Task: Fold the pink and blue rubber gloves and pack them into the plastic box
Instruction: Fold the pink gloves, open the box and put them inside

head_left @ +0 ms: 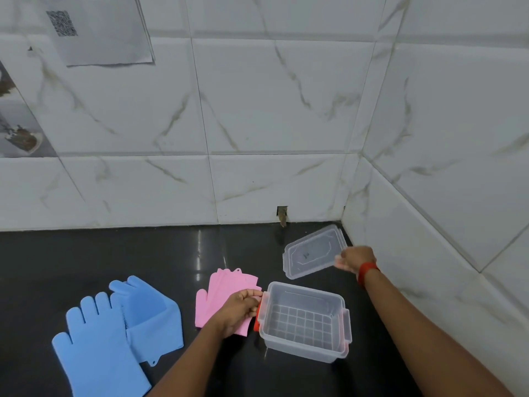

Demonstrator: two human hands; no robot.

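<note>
The clear plastic box (pixel 305 348) stands open and empty on the black counter, with a red clasp on its left end. My left hand (pixel 239 309) grips that left rim and clasp. Its clear lid (pixel 310 252) lies flat behind the box, and my right hand (pixel 355 257) holds the lid's right edge. The pink gloves (pixel 221 293) lie stacked flat just left of the box, partly under my left hand. Two blue gloves (pixel 114 330) lie overlapping at the left, fingers pointing away from me.
The black counter (pixel 114 253) ends at white marble-pattern tiled walls (pixel 272 124) behind and to the right, forming a corner near the lid. A printed paper sheet (pixel 100 30) hangs on the wall at upper left. A red band (pixel 367 272) circles my right wrist.
</note>
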